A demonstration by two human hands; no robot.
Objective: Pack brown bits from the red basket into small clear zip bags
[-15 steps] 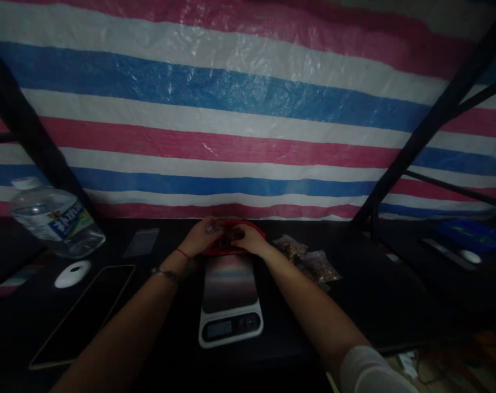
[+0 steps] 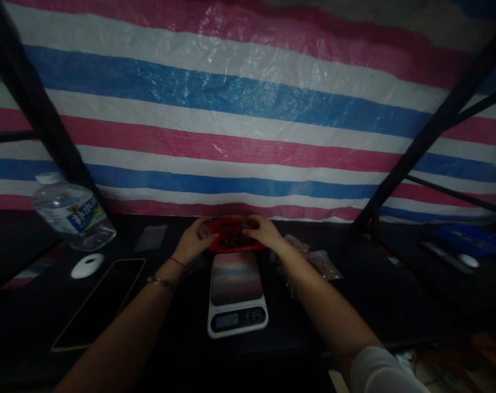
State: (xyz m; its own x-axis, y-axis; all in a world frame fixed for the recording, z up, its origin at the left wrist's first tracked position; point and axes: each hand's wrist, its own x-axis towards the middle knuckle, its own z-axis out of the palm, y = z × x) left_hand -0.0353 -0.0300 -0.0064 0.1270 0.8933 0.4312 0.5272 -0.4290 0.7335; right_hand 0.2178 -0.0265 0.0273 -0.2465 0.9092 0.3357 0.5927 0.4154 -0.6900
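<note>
A shallow red tray [image 2: 221,249] holding small dark pieces sits at the back of the black table, behind a white kitchen scale [image 2: 237,284]. At the tray's left side my left hand [image 2: 193,240] is closed on what looks like a small clear plastic bag [image 2: 204,231]. Over the tray's right side, the fingers of my right hand [image 2: 263,232] are curled together around something small and brownish, too dark to make out. The scale's plate is bare and its display is lit, but I cannot read it clearly.
Filled zip bags [image 2: 323,264] lie right of the scale, partly behind my right forearm. To the left are a flat clear bag [image 2: 150,238], a large plastic bottle [image 2: 73,213], a white mouse [image 2: 87,266] and a phone-like dark slab [image 2: 100,305]. A blue tray [image 2: 468,240] stands far right.
My hands have moved apart: the left to the tray's left side, the right toward its right side, uncovering the dark pieces. The whole view has shifted slightly.
</note>
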